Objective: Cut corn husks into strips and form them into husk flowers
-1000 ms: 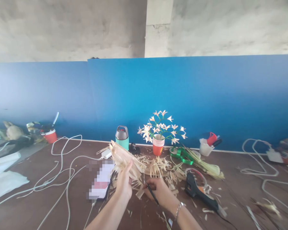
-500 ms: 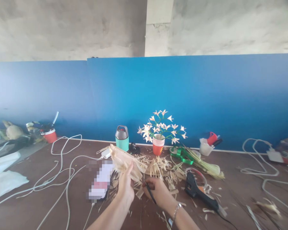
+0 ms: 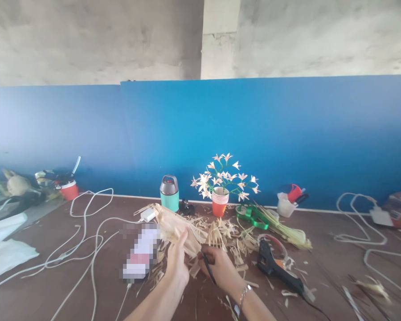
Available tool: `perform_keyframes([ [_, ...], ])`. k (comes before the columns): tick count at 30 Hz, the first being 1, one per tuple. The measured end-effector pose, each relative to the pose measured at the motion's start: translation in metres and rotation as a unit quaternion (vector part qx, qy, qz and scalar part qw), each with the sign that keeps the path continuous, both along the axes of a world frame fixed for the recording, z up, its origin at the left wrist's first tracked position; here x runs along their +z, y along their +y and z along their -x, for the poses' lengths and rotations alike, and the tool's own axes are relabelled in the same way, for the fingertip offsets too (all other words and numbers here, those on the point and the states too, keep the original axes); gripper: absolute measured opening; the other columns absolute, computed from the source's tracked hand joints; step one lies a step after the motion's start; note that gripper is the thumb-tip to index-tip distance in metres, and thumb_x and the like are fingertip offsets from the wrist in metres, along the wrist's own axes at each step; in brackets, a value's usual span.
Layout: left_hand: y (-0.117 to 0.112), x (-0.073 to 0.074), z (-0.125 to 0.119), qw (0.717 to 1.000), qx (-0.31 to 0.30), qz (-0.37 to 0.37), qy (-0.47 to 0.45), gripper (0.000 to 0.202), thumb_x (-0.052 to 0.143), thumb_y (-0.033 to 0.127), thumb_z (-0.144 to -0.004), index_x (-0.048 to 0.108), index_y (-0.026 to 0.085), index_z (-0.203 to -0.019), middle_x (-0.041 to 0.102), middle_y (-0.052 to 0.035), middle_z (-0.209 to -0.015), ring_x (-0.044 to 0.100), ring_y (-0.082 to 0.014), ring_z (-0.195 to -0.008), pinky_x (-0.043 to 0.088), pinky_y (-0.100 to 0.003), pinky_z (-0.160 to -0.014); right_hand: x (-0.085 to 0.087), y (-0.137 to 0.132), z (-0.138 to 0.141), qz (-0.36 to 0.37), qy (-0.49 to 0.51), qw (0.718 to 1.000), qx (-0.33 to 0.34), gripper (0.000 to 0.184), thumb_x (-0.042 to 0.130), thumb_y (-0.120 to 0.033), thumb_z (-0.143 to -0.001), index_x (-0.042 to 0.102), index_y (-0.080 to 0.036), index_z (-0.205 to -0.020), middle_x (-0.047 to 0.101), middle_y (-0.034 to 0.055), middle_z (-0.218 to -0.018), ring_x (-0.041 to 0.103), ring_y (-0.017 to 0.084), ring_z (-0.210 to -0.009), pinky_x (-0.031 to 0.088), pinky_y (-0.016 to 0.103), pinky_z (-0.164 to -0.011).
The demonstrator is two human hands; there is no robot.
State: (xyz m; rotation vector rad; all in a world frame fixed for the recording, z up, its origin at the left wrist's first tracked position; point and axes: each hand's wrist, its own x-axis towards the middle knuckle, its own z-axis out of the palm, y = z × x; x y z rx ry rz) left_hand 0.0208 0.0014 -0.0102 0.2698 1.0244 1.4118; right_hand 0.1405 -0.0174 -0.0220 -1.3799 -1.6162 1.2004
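My left hand (image 3: pixel 177 263) is closed on a wide, pale dried husk (image 3: pixel 177 225), its thumb lying on top. The husk slants from upper left down toward my right hand (image 3: pixel 220 269). My right fingers pinch a slim dark tool (image 3: pixel 207 267) whose tip meets the husk's lower right edge; its exact kind cannot be made out. Loose husk petals and scraps (image 3: pixel 222 232) are heaped just beyond both hands. Behind them, a stack of red paper cups (image 3: pixel 220 203) holds a spray of pale husk flowers (image 3: pixel 224 177) on green stems.
A black glue gun (image 3: pixel 277 269) lies right of my right hand, near green ribbon (image 3: pixel 254 216) and a straw bundle (image 3: pixel 284 229). On the left are a phone (image 3: pixel 140 254), white cables (image 3: pixel 93 249) and a teal flask (image 3: pixel 169 194). A blue partition (image 3: pixel 200 129) stands behind.
The husk and my left hand have shifted slightly right and down, bringing the husk's edge to the dark tool's tip. My right hand has barely moved.
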Motion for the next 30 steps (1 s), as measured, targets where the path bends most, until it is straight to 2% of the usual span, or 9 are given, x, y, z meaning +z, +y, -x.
perform_keyframes([
  [6,0.0,-0.001,-0.001,1.0,-0.003,-0.016,-0.001,0.032,0.074,0.031,-0.068,0.064,0.014,-0.093,0.073,-0.007,-0.074,0.069,-0.0205,-0.061,0.051,-0.029,-0.056,0.005,-0.001,0.001,-0.036,-0.023,0.999,0.001,0.014,0.057,-0.019,-0.065,0.067,-0.012,-0.072,0.055,-0.0014,-0.052,0.045,0.01,-0.047,0.031,0.02,-0.045],
  [11,0.005,0.003,0.007,0.999,0.028,-0.033,0.017,0.029,0.074,0.026,-0.068,0.063,0.014,-0.092,0.072,-0.0068,-0.076,0.068,-0.0185,-0.061,0.051,-0.028,-0.058,0.002,-0.001,-0.004,0.065,0.013,0.998,0.012,0.021,0.066,-0.028,-0.062,0.066,-0.014,-0.077,0.053,-0.0043,-0.049,0.041,0.007,-0.04,0.03,0.018,-0.038],
  [15,0.016,0.006,0.022,0.993,0.065,-0.085,0.048,0.031,0.075,0.023,-0.067,0.063,0.016,-0.095,0.073,-0.0068,-0.086,0.069,-0.0181,-0.073,0.051,-0.026,-0.063,0.007,-0.003,-0.019,0.124,0.035,0.988,0.086,0.023,0.066,-0.033,-0.063,0.063,-0.014,-0.075,0.049,-0.0073,-0.042,0.039,0.006,-0.034,0.029,0.017,-0.035],
  [17,0.021,0.004,0.029,0.991,0.06,-0.093,0.08,0.031,0.076,0.024,-0.066,0.065,0.016,-0.094,0.073,-0.0077,-0.089,0.069,-0.0185,-0.076,0.051,-0.026,-0.066,0.013,-0.004,-0.026,0.134,0.074,0.98,0.123,0.026,0.066,-0.037,-0.063,0.061,-0.014,-0.075,0.05,-0.0072,-0.04,0.038,0.005,-0.034,0.03,0.017,-0.035],
  [19,0.024,0.002,0.032,0.989,0.036,-0.098,0.107,0.032,0.076,0.027,-0.065,0.066,0.014,-0.093,0.073,-0.0081,-0.085,0.069,-0.0192,-0.077,0.051,-0.026,-0.067,0.017,-0.004,-0.03,0.139,0.105,0.976,0.131,0.03,0.066,-0.04,-0.061,0.06,-0.014,-0.076,0.051,-0.0068,-0.041,0.038,0.005,-0.034,0.031,0.017,-0.035],
  [23,0.023,0.002,0.032,0.986,-0.001,-0.124,0.113,0.039,0.079,0.031,-0.061,0.066,0.012,-0.092,0.073,-0.0083,-0.08,0.069,-0.02,-0.071,0.05,-0.027,-0.064,0.017,-0.003,-0.029,0.151,0.077,0.98,0.108,0.027,0.065,-0.037,-0.061,0.06,-0.014,-0.074,0.05,-0.0073,-0.039,0.039,0.006,-0.033,0.031,0.017,-0.035],
  [30,0.02,0.008,0.03,0.989,0.005,-0.107,0.106,0.038,0.079,0.027,-0.059,0.066,0.013,-0.092,0.073,-0.0081,-0.081,0.068,-0.019,-0.071,0.049,-0.026,-0.064,0.012,-0.001,-0.03,0.149,0.06,0.981,0.111,0.022,0.06,-0.032,-0.062,0.061,-0.014,-0.074,0.05,-0.0075,-0.039,0.038,0.005,-0.031,0.031,0.017,-0.034],
])
